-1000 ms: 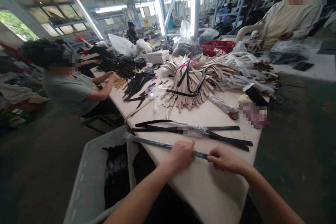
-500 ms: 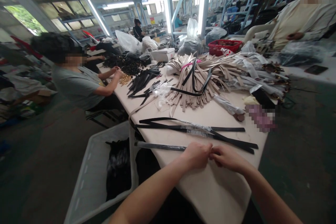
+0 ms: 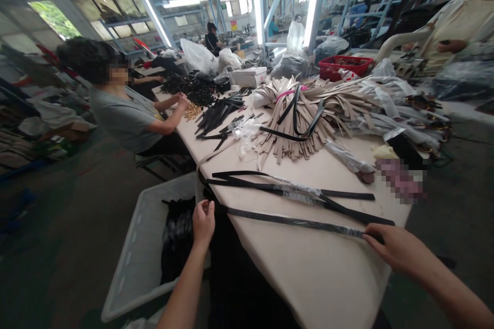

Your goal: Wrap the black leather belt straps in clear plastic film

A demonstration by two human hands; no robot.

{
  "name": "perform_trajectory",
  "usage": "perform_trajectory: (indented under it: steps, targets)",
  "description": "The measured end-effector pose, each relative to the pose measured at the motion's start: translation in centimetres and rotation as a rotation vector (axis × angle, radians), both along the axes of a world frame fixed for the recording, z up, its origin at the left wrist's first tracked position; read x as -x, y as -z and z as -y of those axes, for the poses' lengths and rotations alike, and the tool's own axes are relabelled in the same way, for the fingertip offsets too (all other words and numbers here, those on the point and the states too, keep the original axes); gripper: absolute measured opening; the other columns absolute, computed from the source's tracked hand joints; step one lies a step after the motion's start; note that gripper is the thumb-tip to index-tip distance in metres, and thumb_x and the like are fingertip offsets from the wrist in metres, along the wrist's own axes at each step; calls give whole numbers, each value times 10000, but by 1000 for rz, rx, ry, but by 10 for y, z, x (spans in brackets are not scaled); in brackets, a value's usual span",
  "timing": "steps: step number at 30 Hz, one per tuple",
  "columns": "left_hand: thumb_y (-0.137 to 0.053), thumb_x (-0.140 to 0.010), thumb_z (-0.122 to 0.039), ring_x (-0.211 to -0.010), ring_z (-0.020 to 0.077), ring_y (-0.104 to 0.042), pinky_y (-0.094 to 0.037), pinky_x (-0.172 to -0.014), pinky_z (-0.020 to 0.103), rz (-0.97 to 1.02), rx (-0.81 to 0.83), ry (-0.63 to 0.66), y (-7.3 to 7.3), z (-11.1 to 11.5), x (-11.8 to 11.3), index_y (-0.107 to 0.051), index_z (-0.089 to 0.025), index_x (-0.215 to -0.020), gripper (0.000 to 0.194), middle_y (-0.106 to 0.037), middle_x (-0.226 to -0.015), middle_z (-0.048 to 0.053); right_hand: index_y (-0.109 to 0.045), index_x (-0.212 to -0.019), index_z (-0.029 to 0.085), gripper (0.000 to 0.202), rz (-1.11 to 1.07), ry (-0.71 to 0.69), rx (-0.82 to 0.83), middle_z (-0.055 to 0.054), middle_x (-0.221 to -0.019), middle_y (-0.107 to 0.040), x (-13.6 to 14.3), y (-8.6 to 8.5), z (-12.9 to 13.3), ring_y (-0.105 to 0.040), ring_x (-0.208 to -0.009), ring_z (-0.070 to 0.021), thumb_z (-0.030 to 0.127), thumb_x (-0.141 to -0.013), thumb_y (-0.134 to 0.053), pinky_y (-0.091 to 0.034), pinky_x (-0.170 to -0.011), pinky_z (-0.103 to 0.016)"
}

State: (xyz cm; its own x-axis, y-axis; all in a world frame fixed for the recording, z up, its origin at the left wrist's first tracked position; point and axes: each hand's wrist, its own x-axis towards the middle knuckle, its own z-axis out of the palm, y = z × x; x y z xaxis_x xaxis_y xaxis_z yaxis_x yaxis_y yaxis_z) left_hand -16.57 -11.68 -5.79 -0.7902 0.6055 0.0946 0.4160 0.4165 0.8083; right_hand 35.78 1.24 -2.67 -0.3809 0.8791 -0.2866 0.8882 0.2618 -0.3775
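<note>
A long black strap point(image 3: 293, 221) lies across the near part of the table, with shiny clear plastic around its right part. My right hand point(image 3: 393, 244) pinches its right end between thumb and fingers. Off the table's left edge, over the white bin, my left hand point(image 3: 204, 226) is raised with its fingers curled towards the thumb. It is apart from the strap's left end, and whatever its fingertips may hold is too small to make out. Just beyond lie several more black straps point(image 3: 247, 183), crossing one another, bound in the middle by a clear plastic wrap point(image 3: 299, 193).
A white plastic bin point(image 3: 133, 247) with black straps inside stands left of the table point(image 3: 328, 277). A heap of beige straps point(image 3: 293, 139) covers the table's middle, a red basket point(image 3: 343, 67) behind. A co-worker point(image 3: 123, 108) sits at the left edge; another person point(image 3: 459, 36) is far right.
My hands were together at the strap's right part; now they are far apart. The left has swung left over the bin, the right has moved right, and more of the strap shows.
</note>
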Motion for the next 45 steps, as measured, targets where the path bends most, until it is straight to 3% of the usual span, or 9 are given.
perform_trajectory:
  steps: [6, 10, 13, 16, 20, 28, 32, 38, 45]
  targets:
    - [-565, -798, -653, -711, 211, -571, -464, -701, 317, 282, 61, 292, 14, 8, 23, -588, -181, -691, 484, -576, -684, 9, -617, -1189, 174, 325, -230, -106, -308, -159, -1203, -647, 159, -24, 49, -547, -1148, -305, 287, -940, -443, -382, -1039, -411]
    - [-598, -811, -621, -666, 170, -529, -447, -645, 269, 346, 1, 403, -5, 19, 0, -572, -187, -709, 447, -546, -679, -18, -411, -1444, 119, 622, -329, -356, -234, -188, -1412, -508, 309, -29, 89, -429, -1274, -347, 338, -879, -554, -273, -1115, -463]
    - [-644, -827, -531, -702, 163, -537, -453, -664, 252, 354, -86, 413, -24, 36, 5, -596, -185, -743, 360, -568, -722, -18, -556, -1281, 108, 407, -276, -521, -259, -188, -1247, -609, 365, -28, 93, -488, -1182, -334, 273, -925, -452, -185, -1136, -508]
    - [-698, -776, -483, -674, 152, -539, -464, -621, 243, 400, -241, 181, -36, 49, 37, -615, -188, -773, 307, -582, -736, -29, -643, -1044, 141, 269, -187, -553, -302, -154, -1047, -664, 351, -27, 77, -545, -1023, -303, 198, -929, -406, -225, -1102, -505]
    - [-770, -647, -363, -669, 132, -548, -486, -601, 226, 514, -417, -60, -37, 48, 81, -636, -173, -785, 270, -590, -758, -35, -623, -947, 156, 226, -60, -458, -342, -147, -986, -664, 271, -25, 49, -558, -983, -289, 157, -944, -397, -341, -978, -438]
    - [-694, -714, -355, -592, 127, -517, -483, -610, 257, 527, -505, 49, -43, -15, 93, -548, -180, -700, 228, -492, -612, -51, -556, -1145, 195, 220, 101, -193, -181, -95, -950, -714, 123, -31, -12, -667, -825, -244, 200, -939, -480, -388, -708, -308]
    - [-638, -743, -440, -635, 168, -539, -488, -663, 306, 295, -258, 112, -56, -64, 101, -570, -181, -756, 269, -545, -665, -17, -596, -1163, 179, 265, 125, -151, -284, -125, -1008, -711, 78, -47, -63, -664, -950, -281, 285, -926, -540, -422, -806, -338]
    - [-564, -830, -316, -808, 249, -607, -485, -841, 406, -431, -28, 233, -61, -111, 22, -588, -197, -981, 194, -625, -934, 73, -602, -1268, 125, 406, -43, -181, -331, -149, -1265, -639, 117, -57, -150, -581, -1166, -255, 339, -924, -575, -393, -1019, -343]
    - [-457, -846, -136, -919, 252, -617, -484, -874, 391, -260, -106, 653, -43, -118, -115, -603, -227, -868, 173, -643, -907, 82, -574, -1259, 49, 350, -36, -146, -385, -236, -1277, -608, 230, -69, -227, -514, -1232, -301, 230, -979, -469, -339, -1027, -373]
